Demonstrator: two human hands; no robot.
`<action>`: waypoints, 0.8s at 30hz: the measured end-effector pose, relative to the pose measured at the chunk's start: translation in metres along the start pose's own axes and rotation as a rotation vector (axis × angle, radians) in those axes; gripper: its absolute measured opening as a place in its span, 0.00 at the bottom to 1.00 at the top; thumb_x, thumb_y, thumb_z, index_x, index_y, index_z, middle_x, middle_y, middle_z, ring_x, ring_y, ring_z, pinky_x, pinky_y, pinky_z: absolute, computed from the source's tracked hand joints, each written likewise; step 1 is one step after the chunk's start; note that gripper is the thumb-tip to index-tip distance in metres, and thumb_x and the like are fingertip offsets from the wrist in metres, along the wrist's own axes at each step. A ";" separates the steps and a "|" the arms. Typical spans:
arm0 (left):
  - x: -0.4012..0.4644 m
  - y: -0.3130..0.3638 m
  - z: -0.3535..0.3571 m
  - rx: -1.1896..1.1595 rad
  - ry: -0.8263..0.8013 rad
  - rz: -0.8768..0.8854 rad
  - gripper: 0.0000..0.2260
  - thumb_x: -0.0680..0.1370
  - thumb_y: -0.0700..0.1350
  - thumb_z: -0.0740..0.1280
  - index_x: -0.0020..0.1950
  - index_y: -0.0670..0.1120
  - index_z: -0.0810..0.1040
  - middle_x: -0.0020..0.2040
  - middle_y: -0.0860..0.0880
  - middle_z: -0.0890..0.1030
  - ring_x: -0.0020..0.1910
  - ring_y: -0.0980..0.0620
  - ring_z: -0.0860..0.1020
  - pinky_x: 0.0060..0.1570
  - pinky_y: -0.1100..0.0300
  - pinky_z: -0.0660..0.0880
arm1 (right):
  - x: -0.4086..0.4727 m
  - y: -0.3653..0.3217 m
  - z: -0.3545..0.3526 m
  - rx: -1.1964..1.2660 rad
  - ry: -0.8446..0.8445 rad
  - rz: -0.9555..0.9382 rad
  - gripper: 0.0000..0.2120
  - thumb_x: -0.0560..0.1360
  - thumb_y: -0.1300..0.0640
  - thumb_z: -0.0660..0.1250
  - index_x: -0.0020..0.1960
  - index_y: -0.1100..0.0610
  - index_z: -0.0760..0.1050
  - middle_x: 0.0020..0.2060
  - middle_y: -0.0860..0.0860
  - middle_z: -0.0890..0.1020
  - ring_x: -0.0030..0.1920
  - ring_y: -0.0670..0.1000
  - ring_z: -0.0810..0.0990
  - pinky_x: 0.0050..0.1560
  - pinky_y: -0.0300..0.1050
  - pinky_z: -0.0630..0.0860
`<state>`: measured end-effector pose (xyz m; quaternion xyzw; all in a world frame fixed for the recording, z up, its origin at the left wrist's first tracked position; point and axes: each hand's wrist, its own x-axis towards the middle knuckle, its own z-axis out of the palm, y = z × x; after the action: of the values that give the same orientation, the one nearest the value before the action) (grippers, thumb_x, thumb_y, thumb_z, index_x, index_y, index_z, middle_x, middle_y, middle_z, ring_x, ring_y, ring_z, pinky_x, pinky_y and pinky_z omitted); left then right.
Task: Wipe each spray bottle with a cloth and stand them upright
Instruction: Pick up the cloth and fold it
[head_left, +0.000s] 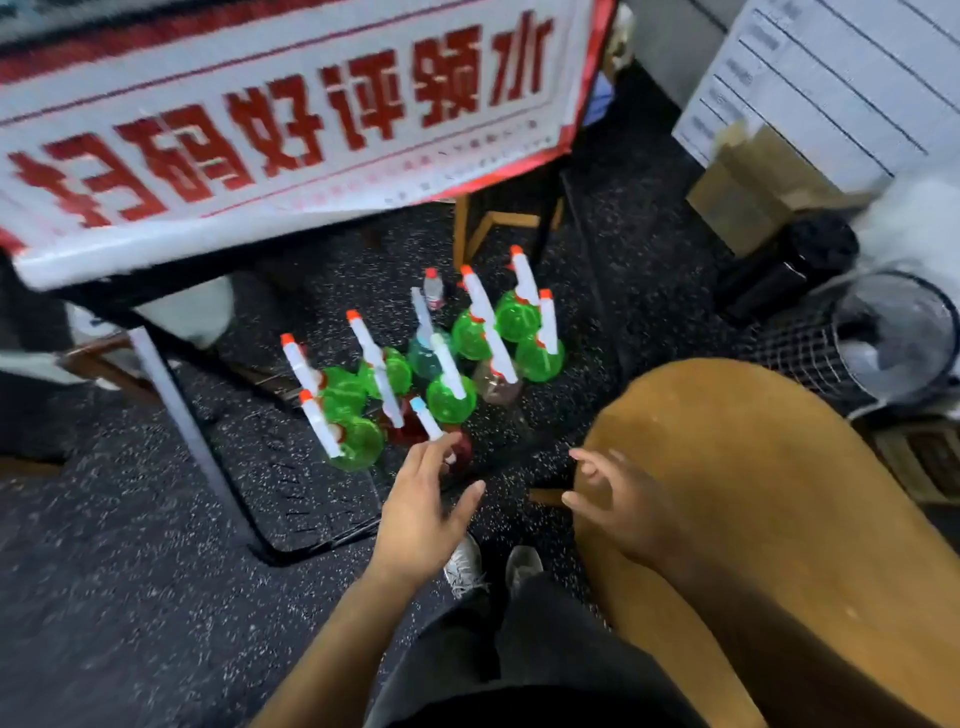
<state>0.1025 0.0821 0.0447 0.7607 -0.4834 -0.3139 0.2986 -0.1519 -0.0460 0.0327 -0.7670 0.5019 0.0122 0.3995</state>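
Observation:
Several spray bottles stand upright in a cluster on the dark speckled floor, most of them green (451, 402) with white heads and orange nozzles. One is blue (425, 356), one brownish (493, 387), and a red one (460, 447) stands nearest me. My left hand (423, 512) reaches out with fingers spread, its fingertips just in front of the red bottle, holding nothing. My right hand (618, 501) hovers to the right with relaxed fingers, also empty. No cloth shows.
A table draped in a white and red banner (291, 119) stands at the back left, its metal leg (192, 431) beside the bottles. A round tan seat (779, 519) sits at right. A fan (898, 332), a black bin (789, 265) and a small water bottle (434, 288) lie beyond.

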 end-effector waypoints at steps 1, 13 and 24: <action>0.000 0.006 0.008 0.003 -0.045 0.002 0.27 0.81 0.55 0.71 0.78 0.51 0.70 0.66 0.54 0.74 0.62 0.56 0.75 0.64 0.59 0.74 | -0.011 0.011 0.001 0.009 0.010 0.026 0.27 0.78 0.42 0.71 0.75 0.45 0.72 0.62 0.46 0.76 0.55 0.41 0.77 0.56 0.40 0.76; -0.059 0.111 0.212 0.114 -0.712 0.192 0.30 0.83 0.56 0.68 0.82 0.52 0.62 0.75 0.50 0.67 0.67 0.52 0.74 0.65 0.48 0.77 | -0.241 0.191 0.025 0.197 0.226 0.595 0.27 0.77 0.41 0.72 0.73 0.47 0.73 0.55 0.43 0.77 0.57 0.50 0.79 0.61 0.51 0.73; -0.172 0.146 0.436 0.349 -1.159 0.208 0.23 0.87 0.54 0.59 0.83 0.57 0.63 0.78 0.47 0.59 0.74 0.44 0.69 0.71 0.52 0.67 | -0.391 0.308 0.082 0.380 0.236 0.762 0.29 0.78 0.46 0.73 0.76 0.49 0.70 0.67 0.52 0.74 0.60 0.50 0.78 0.62 0.55 0.79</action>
<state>-0.3691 0.1230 -0.0848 0.4526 -0.6831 -0.5620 -0.1128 -0.5547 0.2474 -0.0440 -0.4361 0.7845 -0.0217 0.4404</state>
